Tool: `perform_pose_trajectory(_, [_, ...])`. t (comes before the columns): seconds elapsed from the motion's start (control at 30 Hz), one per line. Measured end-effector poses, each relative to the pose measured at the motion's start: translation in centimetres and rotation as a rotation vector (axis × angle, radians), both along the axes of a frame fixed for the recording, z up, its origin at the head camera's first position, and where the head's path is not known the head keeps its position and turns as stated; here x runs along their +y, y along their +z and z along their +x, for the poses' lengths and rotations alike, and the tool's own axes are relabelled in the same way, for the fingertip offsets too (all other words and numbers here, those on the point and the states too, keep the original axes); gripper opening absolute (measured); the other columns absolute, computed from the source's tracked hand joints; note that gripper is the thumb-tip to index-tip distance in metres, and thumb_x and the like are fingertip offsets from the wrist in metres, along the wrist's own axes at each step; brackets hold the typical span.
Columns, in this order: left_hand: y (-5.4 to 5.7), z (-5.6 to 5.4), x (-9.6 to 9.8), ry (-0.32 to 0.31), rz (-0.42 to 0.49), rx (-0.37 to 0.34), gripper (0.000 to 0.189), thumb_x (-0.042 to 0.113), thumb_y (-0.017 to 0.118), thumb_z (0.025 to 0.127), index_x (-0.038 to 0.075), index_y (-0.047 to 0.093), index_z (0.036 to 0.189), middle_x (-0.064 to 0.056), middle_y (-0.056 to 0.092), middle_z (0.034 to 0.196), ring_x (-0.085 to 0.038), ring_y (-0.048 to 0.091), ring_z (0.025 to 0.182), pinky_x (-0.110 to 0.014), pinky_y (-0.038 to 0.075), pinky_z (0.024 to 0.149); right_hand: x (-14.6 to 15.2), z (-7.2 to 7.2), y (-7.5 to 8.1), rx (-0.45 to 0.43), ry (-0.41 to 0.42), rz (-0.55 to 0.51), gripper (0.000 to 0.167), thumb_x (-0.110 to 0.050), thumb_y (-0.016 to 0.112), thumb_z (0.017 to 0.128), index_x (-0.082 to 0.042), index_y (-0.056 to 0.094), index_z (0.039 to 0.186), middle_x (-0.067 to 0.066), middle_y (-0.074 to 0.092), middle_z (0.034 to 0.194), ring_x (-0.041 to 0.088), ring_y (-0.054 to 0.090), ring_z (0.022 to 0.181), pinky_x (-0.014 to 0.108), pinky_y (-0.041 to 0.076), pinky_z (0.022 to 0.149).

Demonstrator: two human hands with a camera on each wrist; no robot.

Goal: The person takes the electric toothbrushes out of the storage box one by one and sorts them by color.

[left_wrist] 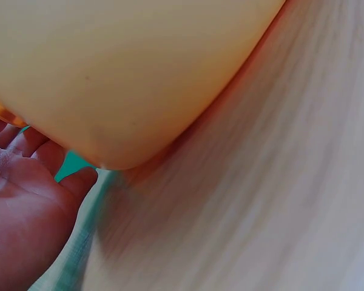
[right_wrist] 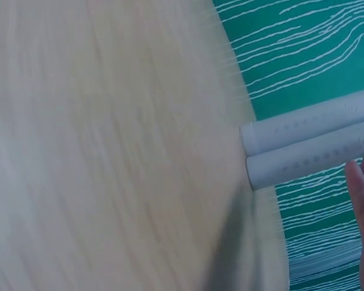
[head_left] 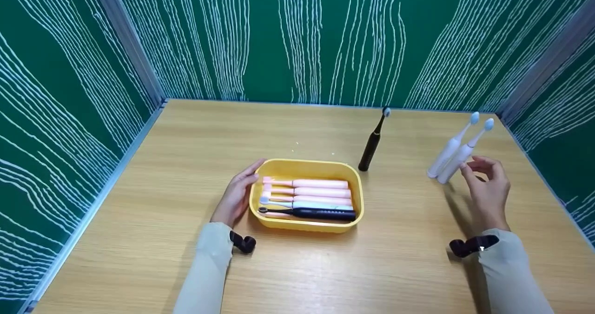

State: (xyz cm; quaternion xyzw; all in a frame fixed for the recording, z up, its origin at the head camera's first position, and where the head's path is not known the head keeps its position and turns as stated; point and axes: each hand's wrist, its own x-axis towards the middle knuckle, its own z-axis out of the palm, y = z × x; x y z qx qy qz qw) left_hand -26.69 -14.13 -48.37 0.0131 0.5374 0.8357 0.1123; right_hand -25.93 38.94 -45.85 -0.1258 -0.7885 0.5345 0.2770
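Observation:
My left hand [head_left: 236, 197] grips the left end of a yellow plastic basket [head_left: 307, 228], its thumb at the rim and its fingers along the outer wall. Lying side by side in the basket are several pink electric toothbrushes [head_left: 321, 192], a white one [head_left: 320, 206] and a black one [head_left: 324, 213]. On the right, my right hand [head_left: 489, 190] pinches the handle of a white electric toothbrush [head_left: 454, 166] with thumb and finger. That toothbrush stands upright against a second white electric toothbrush [head_left: 444, 157]. Both handles [right_wrist: 309, 154] run close together in the right wrist view.
Another black electric toothbrush [head_left: 370, 151] stands upright between the basket and the white pair. Small pale specks [head_left: 294, 150] lie on the wooden table [head_left: 209, 132] behind the basket. Green panels [head_left: 265, 39] with white wavy lines border the table at the back and sides.

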Motion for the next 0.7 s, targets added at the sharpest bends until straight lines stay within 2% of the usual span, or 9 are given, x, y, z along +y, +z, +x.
perform_pose_trajectory(0.07, [-0.1,0.0,0.0,-0.008,0.004,0.014,0.05,0.002,0.037,0.098,0.003,0.035,0.147,-0.009,0.026,0.158,-0.023,0.025,0.146,-0.035,0.024,0.12,-0.3,0.1,0.2,0.034,0.01,-0.008,0.031,-0.015,0.069,0.087,-0.01,0.06,0.116,-0.012,0.06,0.096,0.001,0.057,0.093,0.004,0.047,0.076])
perform_pose_trajectory(0.3, [-0.1,0.1,0.0,0.008,-0.007,-0.002,0.049,0.002,0.038,0.097,0.003,0.036,0.147,-0.008,0.026,0.159,-0.023,0.024,0.146,-0.034,0.024,0.121,-3.3,1.5,2.9,0.105,0.052,0.008,0.028,-0.009,0.068,0.088,-0.002,0.061,0.114,-0.011,0.06,0.095,0.0,0.059,0.092,0.004,0.049,0.077])
perform_pose_trajectory(0.47, [-0.1,0.0,0.0,0.014,-0.007,-0.009,0.049,0.002,0.038,0.097,0.004,0.038,0.146,-0.008,0.027,0.158,-0.022,0.025,0.146,-0.034,0.024,0.121,-4.7,1.5,3.5,0.169,0.098,0.043,0.026,-0.006,0.065,0.089,0.005,0.06,0.112,-0.013,0.06,0.094,-0.001,0.059,0.09,0.005,0.05,0.078])
perform_pose_trajectory(0.7, [0.1,0.0,0.0,0.023,-0.021,-0.005,0.049,0.002,0.039,0.097,0.003,0.037,0.146,-0.008,0.025,0.159,-0.022,0.021,0.147,-0.034,0.022,0.121,-7.2,1.5,4.5,0.234,0.212,0.08,0.025,0.001,0.065,0.087,0.011,0.059,0.109,-0.013,0.062,0.093,-0.002,0.061,0.087,0.008,0.052,0.078])
